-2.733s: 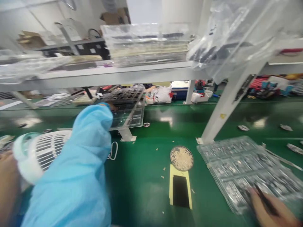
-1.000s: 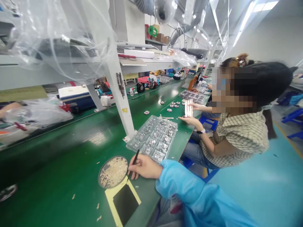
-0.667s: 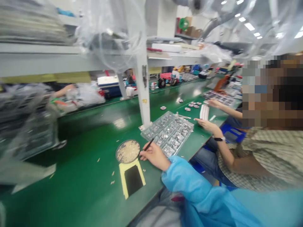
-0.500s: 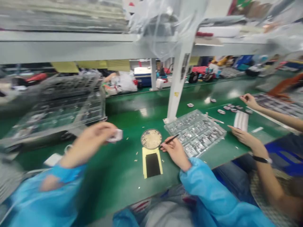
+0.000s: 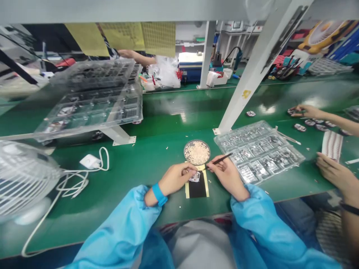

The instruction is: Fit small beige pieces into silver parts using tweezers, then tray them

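Observation:
My left hand (image 5: 177, 178) pinches a small whitish device part (image 5: 194, 177) with rounded corners, at the upper end of a black pad (image 5: 197, 189) edged with yellow tape. In my right hand (image 5: 226, 177) are slim black tweezers (image 5: 223, 158), slanting down with the tips close to the part and the yellow tape. Just beyond both hands stands a round dish (image 5: 196, 151) heaped with tiny beige pieces. To the right of my right hand lies a clear compartment tray (image 5: 259, 151) holding many small silvery parts.
A white fan (image 5: 25, 179) and a charger with cable (image 5: 90, 161) stand at left, below a shelf of stacked clear trays (image 5: 95, 101). A white post (image 5: 252, 71) rises behind the parts tray. At right, a co-worker's hands (image 5: 335, 170) hold a white sheet (image 5: 332, 145) and reach among round parts.
My left hand has come right and down with the part, from over the bench at left to the black pad. The tweezers remain in my right hand. The camera view has tilted down.

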The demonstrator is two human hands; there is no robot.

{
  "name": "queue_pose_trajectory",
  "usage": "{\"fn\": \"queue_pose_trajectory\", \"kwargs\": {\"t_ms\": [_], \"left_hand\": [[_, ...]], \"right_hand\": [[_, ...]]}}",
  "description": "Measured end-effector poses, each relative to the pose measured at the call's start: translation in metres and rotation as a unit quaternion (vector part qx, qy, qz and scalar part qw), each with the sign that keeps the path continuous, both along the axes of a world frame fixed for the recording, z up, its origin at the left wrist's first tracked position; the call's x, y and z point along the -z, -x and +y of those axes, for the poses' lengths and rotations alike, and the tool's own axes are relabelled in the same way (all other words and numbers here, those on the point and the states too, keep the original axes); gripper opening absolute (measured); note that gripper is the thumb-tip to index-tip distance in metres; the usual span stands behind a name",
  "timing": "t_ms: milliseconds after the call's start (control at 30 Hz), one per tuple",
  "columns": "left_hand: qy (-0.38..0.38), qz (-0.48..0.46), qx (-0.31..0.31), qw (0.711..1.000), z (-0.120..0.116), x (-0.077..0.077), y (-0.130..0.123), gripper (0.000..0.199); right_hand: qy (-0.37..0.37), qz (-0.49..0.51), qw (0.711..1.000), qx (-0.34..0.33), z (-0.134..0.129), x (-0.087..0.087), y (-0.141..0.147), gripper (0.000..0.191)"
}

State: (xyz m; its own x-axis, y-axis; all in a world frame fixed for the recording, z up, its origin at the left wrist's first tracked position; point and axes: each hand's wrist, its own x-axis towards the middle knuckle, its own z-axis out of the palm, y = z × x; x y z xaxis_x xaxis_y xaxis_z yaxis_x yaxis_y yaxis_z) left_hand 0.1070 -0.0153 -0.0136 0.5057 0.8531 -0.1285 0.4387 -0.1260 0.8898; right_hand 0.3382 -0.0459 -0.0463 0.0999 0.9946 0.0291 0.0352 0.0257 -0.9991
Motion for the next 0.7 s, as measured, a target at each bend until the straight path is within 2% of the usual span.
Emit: {"fn": "queue_pose_trajectory", "kwargs": {"t_ms": [233,433,567,700], "left_hand": [[-0.013,0.023,-0.002,1.000,-0.004,-0.005,-0.004,0.024],[-0.014,0.025,-0.028,0.999,-0.006,0.001,-0.003,0.030],[-0.005,0.025,-0.028,0.999,-0.005,0.004,-0.003,0.027],[0.052,-0.047,-0.045,0.997,-0.002,0.000,-0.003,0.026]], "right_hand": [[-0.002,-0.002,1.000,-0.004,-0.001,-0.003,0.000,0.033],[0.006,-0.010,1.000,0.005,0.000,-0.005,0.001,0.033],[0.008,0.017,1.000,0.006,-0.002,-0.012,0.003,0.030],[0.004,0.065,0.998,0.016,-0.006,-0.024,0.003,0.028]]}}
